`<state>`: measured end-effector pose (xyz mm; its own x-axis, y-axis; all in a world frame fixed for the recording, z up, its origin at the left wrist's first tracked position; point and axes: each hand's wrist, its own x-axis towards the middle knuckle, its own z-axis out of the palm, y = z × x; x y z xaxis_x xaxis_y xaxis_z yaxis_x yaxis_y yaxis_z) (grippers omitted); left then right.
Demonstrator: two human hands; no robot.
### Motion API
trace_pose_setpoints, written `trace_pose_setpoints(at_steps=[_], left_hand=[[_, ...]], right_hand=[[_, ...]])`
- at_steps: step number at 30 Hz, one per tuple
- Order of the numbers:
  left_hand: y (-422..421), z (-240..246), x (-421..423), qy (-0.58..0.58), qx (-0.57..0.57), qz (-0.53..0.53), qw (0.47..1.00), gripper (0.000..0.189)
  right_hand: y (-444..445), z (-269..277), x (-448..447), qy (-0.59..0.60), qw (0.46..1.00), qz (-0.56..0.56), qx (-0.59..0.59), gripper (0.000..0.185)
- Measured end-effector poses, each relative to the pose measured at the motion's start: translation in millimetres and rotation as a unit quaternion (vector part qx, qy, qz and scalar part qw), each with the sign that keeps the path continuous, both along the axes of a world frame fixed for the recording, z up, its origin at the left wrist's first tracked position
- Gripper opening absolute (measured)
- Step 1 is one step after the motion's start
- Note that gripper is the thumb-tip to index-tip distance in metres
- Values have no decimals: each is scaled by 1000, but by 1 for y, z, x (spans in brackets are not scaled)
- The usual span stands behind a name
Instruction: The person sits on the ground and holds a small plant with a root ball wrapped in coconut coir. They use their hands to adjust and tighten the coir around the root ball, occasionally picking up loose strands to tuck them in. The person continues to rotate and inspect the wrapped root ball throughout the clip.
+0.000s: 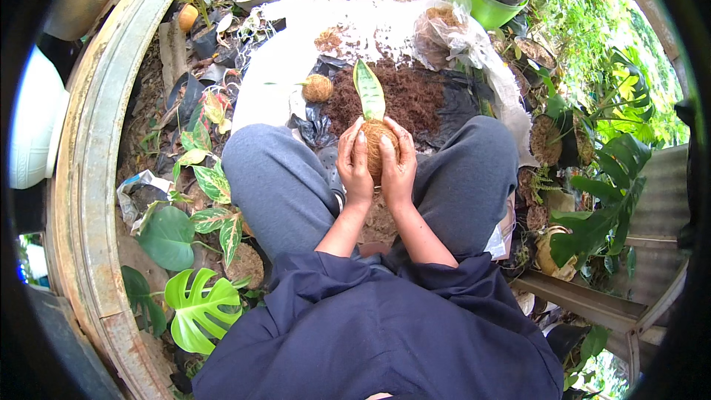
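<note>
Between my knees, a round ball of brown coconut fibre (375,150) is cupped from both sides. My left hand (354,164) wraps its left side and my right hand (401,161) its right, with the thumbs resting on top. A single upright snake plant leaf (369,91), green with pale yellow edges, rises from the top of the ball. Loose dark brown coir (408,91) is heaped beyond the hands on a black plastic sheet (466,94). Left of the heap sits a smaller fibre ball (318,88) with a thin green shoot pointing left. The underside of the held ball is hidden.
A clear plastic bag (441,33) with brown fibre lies at the far right of the white sacking (261,86). Behind it stands a green pot (494,8). Potted foliage crowds both sides, including a monstera leaf (203,308). A rusty metal rail (91,150) curves along the left.
</note>
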<state>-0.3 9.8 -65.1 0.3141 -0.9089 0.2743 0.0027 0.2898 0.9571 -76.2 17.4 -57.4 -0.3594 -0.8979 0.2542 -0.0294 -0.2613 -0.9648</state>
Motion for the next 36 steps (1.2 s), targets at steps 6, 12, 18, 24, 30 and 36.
trace_pose_setpoints(at_steps=[6, 12, 18, 24, 30, 36], left_hand=[[-3, -6, 0, 150, 30, -17, 988, 33], [2, 8, 2, -79, -109, -26, 991, 41], [0, 10, 1, -56, -70, 9, 996, 35], [-4, 1, 2, 165, 12, -13, 986, 33], [-1, 13, 1, -11, -15, -59, 998, 45], [-2, 14, 3, -64, -72, -44, 994, 42]], right_hand=[[-6, -8, -5, -129, 990, 44, 24, 31], [-6, -7, -1, -267, 959, 63, 70, 21], [0, 6, 1, -160, 986, 25, 29, 31], [-4, 0, 1, -224, 969, 100, 38, 31], [-4, -4, 0, -198, 979, 36, 40, 26], [0, 4, 0, -14, 1000, 6, 6, 31]])
